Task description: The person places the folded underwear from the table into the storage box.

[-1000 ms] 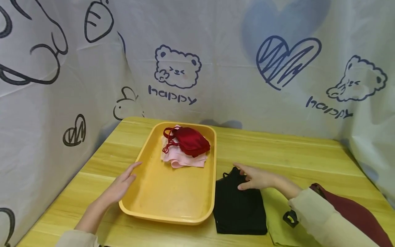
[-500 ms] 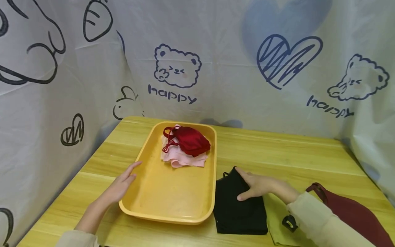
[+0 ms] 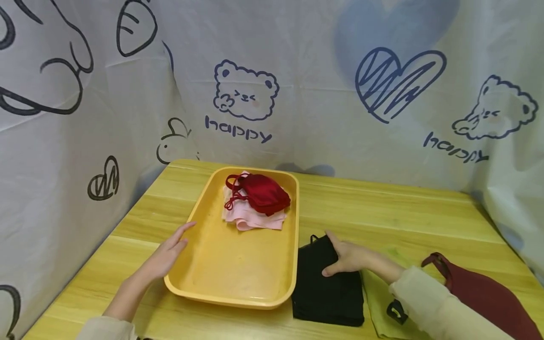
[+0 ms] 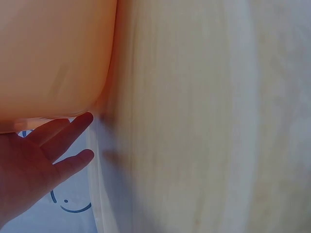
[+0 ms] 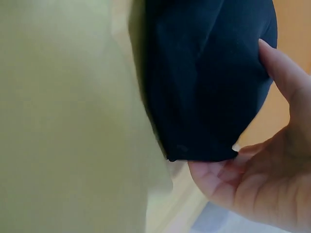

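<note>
My right hand (image 3: 350, 257) grips the far edge of a folded black camisole (image 3: 325, 293), which shows a thin strap at its top corner. In the right wrist view the thumb (image 5: 282, 68) lies on the black cloth and the other fingers go under its edge. At the left side of a yellow plastic tray (image 3: 212, 274), my left hand (image 3: 165, 255) rests by the rim with its fingers extended. A red satin piece with thin ties (image 3: 265, 193) lies on folded pink cloth (image 3: 250, 219) in the far end of the tray.
Yellow-green folded cloth (image 3: 378, 302) lies right of the camisole, partly under my right forearm. A maroon garment with a strap (image 3: 484, 293) is farther right. A white curtain (image 3: 318, 118) with drawings closes off the wooden table (image 3: 382, 203) behind and at the sides.
My right hand has come down onto the black camisole's far edge and taken hold of it; the camisole has shifted slightly and its edge is lifted. My left hand and the tray have stayed put.
</note>
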Tool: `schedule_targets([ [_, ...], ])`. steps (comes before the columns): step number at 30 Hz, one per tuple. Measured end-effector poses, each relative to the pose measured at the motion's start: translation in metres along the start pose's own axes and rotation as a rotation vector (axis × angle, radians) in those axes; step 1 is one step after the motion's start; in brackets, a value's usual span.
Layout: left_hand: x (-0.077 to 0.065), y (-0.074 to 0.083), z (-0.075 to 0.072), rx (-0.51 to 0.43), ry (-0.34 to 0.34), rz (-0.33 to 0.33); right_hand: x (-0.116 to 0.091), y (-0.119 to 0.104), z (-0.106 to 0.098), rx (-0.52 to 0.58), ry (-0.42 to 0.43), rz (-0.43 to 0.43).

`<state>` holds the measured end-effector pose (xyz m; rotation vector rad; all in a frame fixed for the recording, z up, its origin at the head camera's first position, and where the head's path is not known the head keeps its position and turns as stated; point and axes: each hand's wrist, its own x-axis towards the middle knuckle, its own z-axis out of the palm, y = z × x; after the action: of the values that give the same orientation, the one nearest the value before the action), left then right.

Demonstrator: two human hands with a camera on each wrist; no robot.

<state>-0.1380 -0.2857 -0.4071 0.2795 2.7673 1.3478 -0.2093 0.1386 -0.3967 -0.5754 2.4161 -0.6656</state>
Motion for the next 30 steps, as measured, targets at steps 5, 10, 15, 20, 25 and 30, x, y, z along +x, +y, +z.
schedule_targets([
  [5,0.000,-0.001,0.000,0.001,-0.006,-0.012,0.000,0.002,0.001,0.037,0.041,-0.013],
  [10,0.001,-0.002,0.000,0.001,-0.011,-0.018,-0.003,0.004,-0.001,0.061,0.069,-0.074],
  [15,0.001,-0.002,0.000,0.005,-0.011,-0.023,-0.005,0.008,-0.003,0.109,0.139,-0.159],
  [20,0.000,0.000,0.000,0.002,-0.014,-0.025,-0.007,0.011,-0.005,0.143,0.194,-0.170],
  [25,0.000,0.000,0.000,0.001,-0.017,-0.030,-0.009,0.012,-0.006,0.168,0.219,-0.201],
  [30,0.000,0.001,0.000,-0.005,-0.023,-0.038,-0.010,0.010,-0.007,0.198,0.220,-0.221],
])
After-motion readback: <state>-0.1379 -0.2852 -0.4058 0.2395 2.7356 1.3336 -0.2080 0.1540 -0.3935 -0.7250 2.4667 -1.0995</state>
